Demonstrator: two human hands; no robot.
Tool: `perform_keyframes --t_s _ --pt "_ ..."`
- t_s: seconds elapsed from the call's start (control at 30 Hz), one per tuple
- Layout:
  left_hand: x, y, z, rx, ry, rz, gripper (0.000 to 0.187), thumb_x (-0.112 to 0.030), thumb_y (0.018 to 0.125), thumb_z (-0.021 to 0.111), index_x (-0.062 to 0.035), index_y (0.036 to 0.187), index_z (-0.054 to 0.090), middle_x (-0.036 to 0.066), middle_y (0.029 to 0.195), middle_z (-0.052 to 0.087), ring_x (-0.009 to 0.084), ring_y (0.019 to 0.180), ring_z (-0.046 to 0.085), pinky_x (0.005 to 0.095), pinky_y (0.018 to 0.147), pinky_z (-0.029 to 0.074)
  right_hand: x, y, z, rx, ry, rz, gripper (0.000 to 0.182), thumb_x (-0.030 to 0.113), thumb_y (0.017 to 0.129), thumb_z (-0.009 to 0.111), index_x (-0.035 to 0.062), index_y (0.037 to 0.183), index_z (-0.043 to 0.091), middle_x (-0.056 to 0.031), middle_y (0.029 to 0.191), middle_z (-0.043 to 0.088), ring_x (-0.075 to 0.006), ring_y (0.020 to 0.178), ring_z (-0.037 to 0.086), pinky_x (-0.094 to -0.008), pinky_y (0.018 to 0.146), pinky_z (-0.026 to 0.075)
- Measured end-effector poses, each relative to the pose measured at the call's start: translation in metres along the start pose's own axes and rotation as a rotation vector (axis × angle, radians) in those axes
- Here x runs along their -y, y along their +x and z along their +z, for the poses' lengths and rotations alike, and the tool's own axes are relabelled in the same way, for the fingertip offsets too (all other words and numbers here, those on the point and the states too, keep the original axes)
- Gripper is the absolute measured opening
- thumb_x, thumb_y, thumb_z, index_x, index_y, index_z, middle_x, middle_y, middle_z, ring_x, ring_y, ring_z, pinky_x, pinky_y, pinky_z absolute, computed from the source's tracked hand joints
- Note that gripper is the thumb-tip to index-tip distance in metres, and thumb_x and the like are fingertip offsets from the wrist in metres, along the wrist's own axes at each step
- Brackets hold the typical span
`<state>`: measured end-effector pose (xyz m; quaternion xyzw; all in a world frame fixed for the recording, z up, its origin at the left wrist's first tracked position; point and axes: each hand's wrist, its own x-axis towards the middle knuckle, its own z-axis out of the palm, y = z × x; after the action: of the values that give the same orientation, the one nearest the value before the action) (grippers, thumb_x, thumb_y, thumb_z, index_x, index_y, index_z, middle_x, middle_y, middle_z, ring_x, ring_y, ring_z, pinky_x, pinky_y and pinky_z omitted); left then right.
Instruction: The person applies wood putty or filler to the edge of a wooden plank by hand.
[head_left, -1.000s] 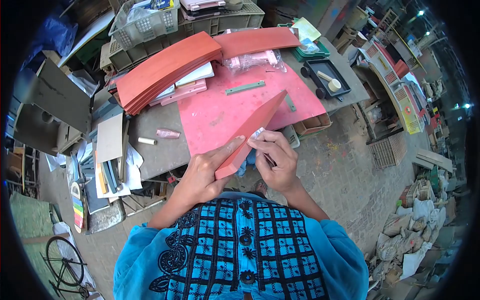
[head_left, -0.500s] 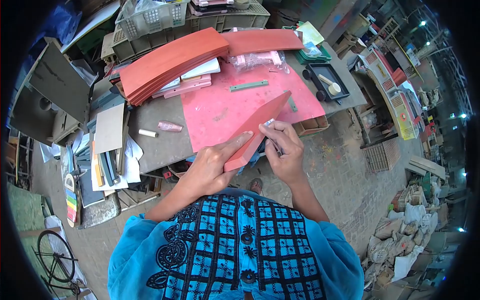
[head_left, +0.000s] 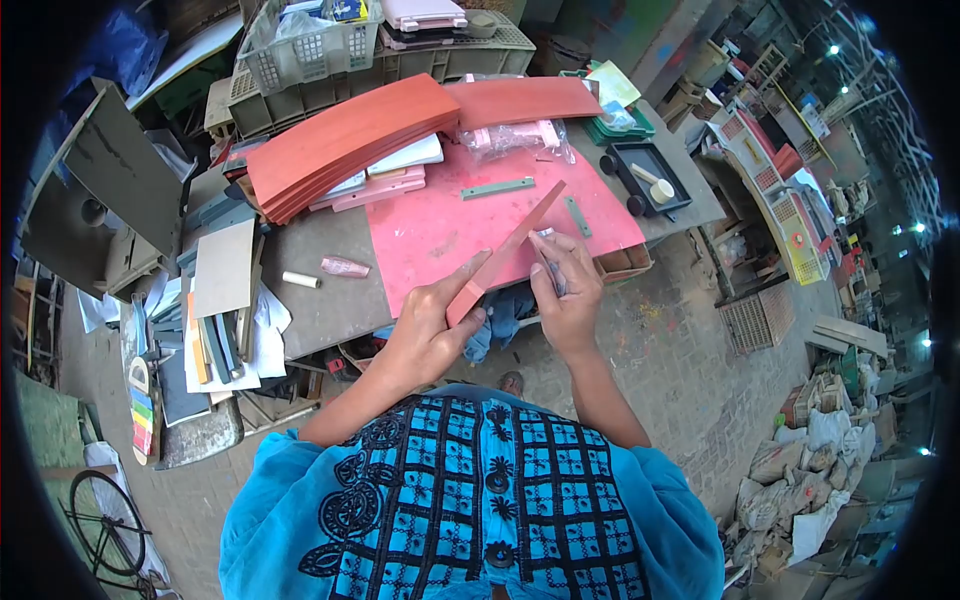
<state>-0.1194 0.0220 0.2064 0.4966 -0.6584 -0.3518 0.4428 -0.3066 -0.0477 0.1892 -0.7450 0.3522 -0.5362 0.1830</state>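
My left hand is closed around the lower end of a red-painted board, which it holds up on edge at a slant in front of me. Close to the board's right side, my right hand pinches a small folded piece of sandpaper, grey and mostly covered by the fingers. Below the board lies a pink sheet on the worktable. Two narrow green strips rest on that sheet, one a flat bar and the other a shorter piece beyond my right hand.
Stacked red boards lie at the back of the table, with another red board beside them. A black tray sits at the right. On the left are a white cylinder, a wrapped pink item and piled panels.
The red board has turned from showing its broad face to nearly edge-on. My right hand has moved slightly down and away from the board's face, still pinching the sandpaper.
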Motion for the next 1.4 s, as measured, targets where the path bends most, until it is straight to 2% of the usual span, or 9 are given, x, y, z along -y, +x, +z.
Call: perform_keyframes --t_s 0.2,0.3,0.43,0.57,0.73,0.83,0.97,1.13,1.4 --pt "0.003 0.002 0.0 -0.072 -0.008 0.049 0.064 -0.005 0.077 0.064 0.0022 0.139 0.048 0.033 0.092 0.064 0.0469 0.086 0.064 0.0435 0.078 0.05 0.002 -0.001 0.018 -0.01 -0.053 -0.086 0.039 -0.01 0.08 0.059 0.0004 0.117 0.068 -0.0114 0.104 0.061 -0.0195 0.088 0.063 -0.0296 0.075 0.051" --pt "0.004 0.003 -0.001 -0.081 -0.033 0.009 0.062 -0.005 0.077 0.065 0.0012 0.137 0.05 0.031 0.09 0.064 0.0464 0.085 0.065 0.0431 0.077 0.05 0.029 -0.003 0.017 0.066 0.01 0.036 0.039 -0.011 0.08 0.06 0.0008 0.117 0.068 -0.0117 0.104 0.061 -0.0204 0.086 0.064 -0.0295 0.073 0.051" --pt "0.003 0.003 -0.005 -0.079 -0.072 0.0 0.057 -0.006 0.077 0.064 -0.0006 0.133 0.053 0.029 0.088 0.065 0.045 0.084 0.065 0.0422 0.075 0.05 0.062 -0.001 0.011 0.192 0.083 -0.121 0.04 -0.012 0.08 0.059 0.0014 0.116 0.068 -0.0131 0.104 0.061 -0.0239 0.085 0.065 -0.0314 0.073 0.053" --pt "0.013 0.002 -0.006 -0.114 0.036 0.052 0.052 -0.007 0.078 0.063 0.0002 0.129 0.055 0.027 0.087 0.065 0.0421 0.082 0.066 0.0419 0.073 0.05 0.067 0.008 0.002 0.244 0.024 -0.189 0.048 -0.011 0.08 0.057 0.0015 0.127 0.062 -0.0167 0.108 0.061 -0.0282 0.095 0.067 -0.0361 0.078 0.055" --pt "0.013 0.004 -0.016 -0.116 -0.107 -0.07 0.044 -0.008 0.079 0.062 0.0028 0.121 0.059 0.026 0.089 0.067 0.0412 0.08 0.066 0.0417 0.073 0.05 0.051 0.002 0.024 0.415 -0.21 -0.245 0.077 -0.006 0.075 0.055 0.0118 0.148 0.039 -0.0187 0.107 0.057 -0.0366 0.094 0.063 -0.0442 0.08 0.054" --pt "0.03 0.001 -0.015 -0.176 -0.14 -0.07 0.041 -0.012 0.078 0.064 0.0038 0.116 0.062 0.027 0.09 0.068 0.0424 0.082 0.065 0.0427 0.076 0.049 0.055 0.007 0.021 0.555 -0.257 -0.069 0.079 -0.007 0.075 0.053 0.0124 0.15 0.037 -0.0195 0.108 0.056 -0.0375 0.095 0.063 -0.0453 0.078 0.053" --pt "0.047 -0.003 -0.015 -0.205 -0.17 -0.06 0.041 -0.016 0.077 0.064 0.0044 0.113 0.063 0.028 0.09 0.067 0.044 0.085 0.064 0.044 0.079 0.048 0.025 0.014 0.015 0.491 -0.176 0.042 0.069 -0.009 0.078 0.05 0.007 0.144 0.041 -0.0197 0.103 0.058 -0.0372 0.093 0.064 -0.0461 0.078 0.053" --pt "0.029 -0.005 -0.019 -0.096 -0.059 -0.06 0.045 -0.012 0.076 0.064 0.0036 0.119 0.061 0.029 0.09 0.066 0.0461 0.086 0.063 0.0443 0.079 0.049 0.047 0.036 0.0 0.316 0.069 -0.062 0.029 -0.008 0.08 0.058 -0.0014 0.107 0.065 -0.0168 0.101 0.061 -0.0292 0.092 0.067 -0.0359 0.076 0.054" --pt "0.017 -0.004 -0.011 0.001 0.036 0.057 0.059 -0.006 0.074 0.065 0.0009 0.131 0.054 0.03 0.097 0.065 0.0475 0.096 0.063 0.0468 0.081 0.05 0.075 0.036 -0.009 0.434 0.048 -0.342 0.035 -0.011 0.072 0.06 -0.0005 0.105 0.068 -0.0128 0.103 0.062 -0.0311 0.092 0.066 -0.0386 0.076 0.055"
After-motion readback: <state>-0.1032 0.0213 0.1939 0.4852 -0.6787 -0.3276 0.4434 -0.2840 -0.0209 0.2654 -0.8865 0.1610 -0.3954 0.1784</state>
